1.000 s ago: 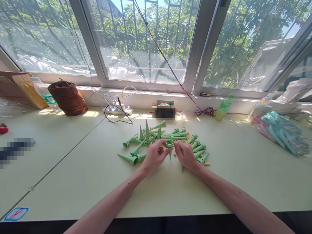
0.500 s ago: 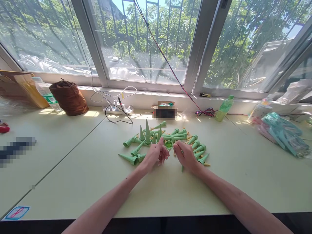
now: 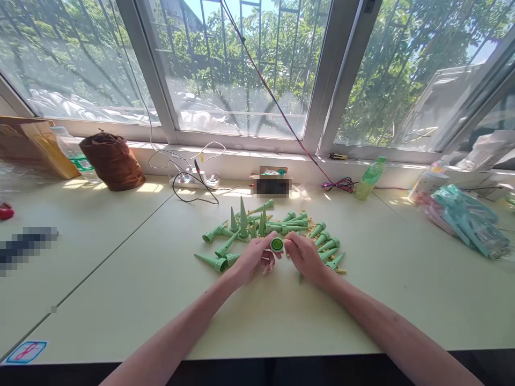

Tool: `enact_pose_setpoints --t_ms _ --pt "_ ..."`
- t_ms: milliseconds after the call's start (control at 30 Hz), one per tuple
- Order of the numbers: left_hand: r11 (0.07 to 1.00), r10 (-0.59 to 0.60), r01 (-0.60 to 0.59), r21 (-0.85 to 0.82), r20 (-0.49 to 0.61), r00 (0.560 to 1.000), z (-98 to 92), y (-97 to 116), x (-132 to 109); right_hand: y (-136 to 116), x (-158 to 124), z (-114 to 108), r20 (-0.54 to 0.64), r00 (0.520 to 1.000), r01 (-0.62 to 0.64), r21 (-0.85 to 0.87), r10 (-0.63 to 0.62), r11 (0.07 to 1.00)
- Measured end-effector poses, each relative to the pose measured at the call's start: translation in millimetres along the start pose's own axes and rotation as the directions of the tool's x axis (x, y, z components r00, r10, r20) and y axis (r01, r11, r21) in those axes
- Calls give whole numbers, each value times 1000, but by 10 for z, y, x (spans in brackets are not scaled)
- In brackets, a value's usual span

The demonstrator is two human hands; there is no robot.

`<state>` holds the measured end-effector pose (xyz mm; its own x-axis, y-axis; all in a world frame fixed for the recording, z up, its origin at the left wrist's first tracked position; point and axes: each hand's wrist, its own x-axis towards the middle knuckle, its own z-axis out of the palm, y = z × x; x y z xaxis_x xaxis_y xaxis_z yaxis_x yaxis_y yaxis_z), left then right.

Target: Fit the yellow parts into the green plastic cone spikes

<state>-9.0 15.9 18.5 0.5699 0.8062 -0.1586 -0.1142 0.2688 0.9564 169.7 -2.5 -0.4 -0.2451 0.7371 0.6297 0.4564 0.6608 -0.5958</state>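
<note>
My left hand (image 3: 257,256) is closed around a green plastic watering spike (image 3: 277,245), whose round open end faces me. Its thumb lies along the rim, and most of the cone is hidden. Right beside that open end, my right hand (image 3: 301,252) has its fingertips pinched together; what they hold, if anything, is too small to make out. Many similar green watering spikes (image 3: 226,244) lie around and beyond both hands, and several stand point up, such as a tall spike (image 3: 243,217). Small yellow pieces (image 3: 341,271) lie among them at the right.
Along the window side stand a brown cloth bag (image 3: 111,163), a power strip (image 3: 195,181) with cables, a small dark box (image 3: 272,185) and a green bottle (image 3: 369,178). Plastic packages (image 3: 470,220) lie at the right. The table's front edge (image 3: 322,356) runs near my forearms.
The spike in my left hand has shifted slightly left and down. My left thumb has lowered onto its rim. My right hand has stayed close beside it, with its fingers still pinched.
</note>
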Motion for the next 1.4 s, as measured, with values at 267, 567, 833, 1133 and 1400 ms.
enact_pose_setpoints --t_ms 267,567,833,1133,1400 --pt "998 50 -51 27 5 999 -21 -7 -5 -16 13 -7 4 1000 15 21 -15 1000" --pt "979 98 -95 181 -9 995 -7 33 -30 68 -15 29 8 998 -69 -29 69 997" --pt "916 239 -216 337 -29 971 -19 -14 -22 79 3 35 10 997 -72 -89 73 993" --pt "828 389 -330 454 -40 921 -44 -84 17 66 9 53 6 996 -89 -117 91 989" --pt "549 627 -471 691 32 778 -41 -121 28 86 7 70 -15 991 -132 -105 131 986"
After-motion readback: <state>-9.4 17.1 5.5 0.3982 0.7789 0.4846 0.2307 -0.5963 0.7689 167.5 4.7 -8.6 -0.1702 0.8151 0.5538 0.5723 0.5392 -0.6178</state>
